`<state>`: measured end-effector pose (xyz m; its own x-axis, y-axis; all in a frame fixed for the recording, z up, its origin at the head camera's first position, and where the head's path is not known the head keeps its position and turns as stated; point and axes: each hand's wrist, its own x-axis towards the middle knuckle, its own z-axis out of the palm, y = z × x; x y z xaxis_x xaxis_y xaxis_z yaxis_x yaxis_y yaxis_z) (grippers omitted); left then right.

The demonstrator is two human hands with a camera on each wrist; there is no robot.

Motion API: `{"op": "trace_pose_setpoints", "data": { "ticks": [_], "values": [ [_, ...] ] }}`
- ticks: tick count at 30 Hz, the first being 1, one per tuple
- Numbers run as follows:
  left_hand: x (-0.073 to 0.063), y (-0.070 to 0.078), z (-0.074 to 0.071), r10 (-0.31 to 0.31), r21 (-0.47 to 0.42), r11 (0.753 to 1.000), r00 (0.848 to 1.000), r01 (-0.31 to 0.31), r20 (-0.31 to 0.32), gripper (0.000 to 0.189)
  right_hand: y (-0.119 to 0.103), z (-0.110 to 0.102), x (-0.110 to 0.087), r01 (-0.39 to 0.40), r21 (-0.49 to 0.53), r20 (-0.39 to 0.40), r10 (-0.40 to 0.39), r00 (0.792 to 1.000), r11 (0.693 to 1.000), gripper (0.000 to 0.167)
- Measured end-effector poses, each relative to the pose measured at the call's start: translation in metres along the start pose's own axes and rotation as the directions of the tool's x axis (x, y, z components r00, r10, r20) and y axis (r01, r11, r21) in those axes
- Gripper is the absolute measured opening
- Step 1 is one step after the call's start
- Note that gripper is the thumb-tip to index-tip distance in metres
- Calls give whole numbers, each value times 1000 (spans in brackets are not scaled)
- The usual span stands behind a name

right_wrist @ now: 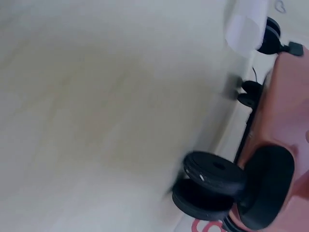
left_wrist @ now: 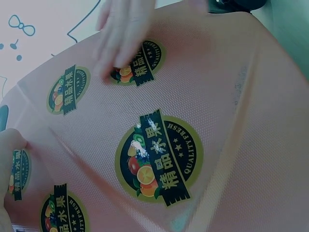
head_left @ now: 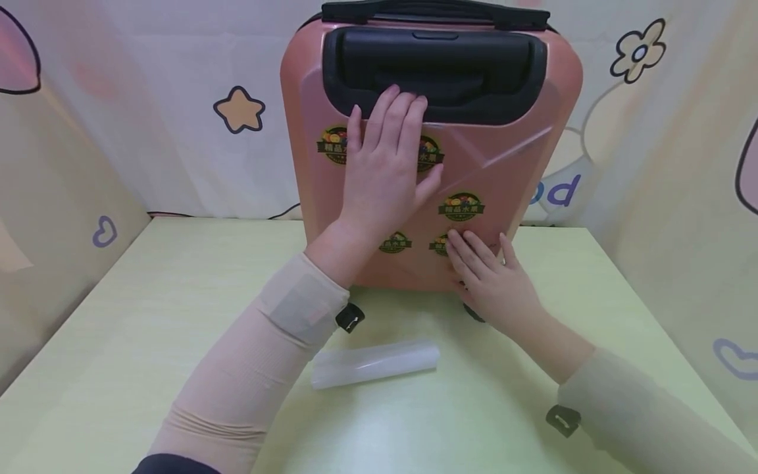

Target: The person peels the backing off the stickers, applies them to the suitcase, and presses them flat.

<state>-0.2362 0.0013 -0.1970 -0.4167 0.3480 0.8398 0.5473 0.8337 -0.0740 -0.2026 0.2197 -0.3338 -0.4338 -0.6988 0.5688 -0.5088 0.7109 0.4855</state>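
A pink hard-shell suitcase (head_left: 509, 171) stands upright, its front dotted with several round fruit stickers (head_left: 461, 207). My left hand (head_left: 385, 164) lies across the upper front, fingers extended up to the black handle recess (head_left: 485, 85), partly covering two upper stickers. Lower down at the right, my right hand (head_left: 494, 276) has its straight fingers at the edge of a sticker (head_left: 438, 245) and covers part of it. In the left wrist view the right fingers (left_wrist: 123, 38) are blurred over that sticker (left_wrist: 153, 55). The right wrist view shows a black suitcase wheel (right_wrist: 215, 171) but no hand.
A rolled translucent sheet (head_left: 376, 364) lies on the pale green table (head_left: 474, 408) in front of the suitcase. Cartoon-printed curtains (head_left: 177, 72) enclose the back and sides. A thin dark cord (head_left: 284, 212) shows along the table's back edge.
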Motion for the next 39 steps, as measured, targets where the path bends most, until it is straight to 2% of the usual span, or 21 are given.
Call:
{"op": "trace_pose_setpoints", "data": {
  "ticks": [6, 9, 15, 21, 25, 29, 33, 39],
  "values": [
    [-1, -1, 1, 7, -1, 1000, 1000, -7, -5, 66, -15, 7, 1, 94, 13, 63, -95, 994, 995, 49],
    [-2, -1, 1, 5, -2, 1000, 1000, -5, -6, 66, -17, 7, 2, 95, 11, 82, -96, 992, 995, 49],
    [-2, 0, 2, 6, 0, 1000, 1000, -6, -3, 66, -11, 8, -1, 95, -67, 85, -89, 992, 993, 47],
    [-1, 1, 2, -1, 5, 1000, 1000, 1, 3, 67, 1, 2, -6, 12, -14, -5, -12, 1000, 1000, 56],
    [-1, 1, 1, -10, 16, 1000, 1000, 10, 5, 67, 5, -4, -7, -56, 15, -57, 57, 997, 998, 53],
    [-1, 1, 1, -12, 13, 1000, 1000, 12, 2, 67, 3, -5, -7, -79, 15, -41, 79, 996, 997, 53],
    [-1, 1, 1, -12, 8, 1000, 1000, 12, 2, 67, -5, 0, -5, -27, 29, 17, 27, 999, 999, 48],
    [-1, 1, 1, -8, 6, 1000, 1000, 8, 2, 67, -18, 8, -2, 106, -36, 101, -102, 990, 994, 52]
  ]
}}
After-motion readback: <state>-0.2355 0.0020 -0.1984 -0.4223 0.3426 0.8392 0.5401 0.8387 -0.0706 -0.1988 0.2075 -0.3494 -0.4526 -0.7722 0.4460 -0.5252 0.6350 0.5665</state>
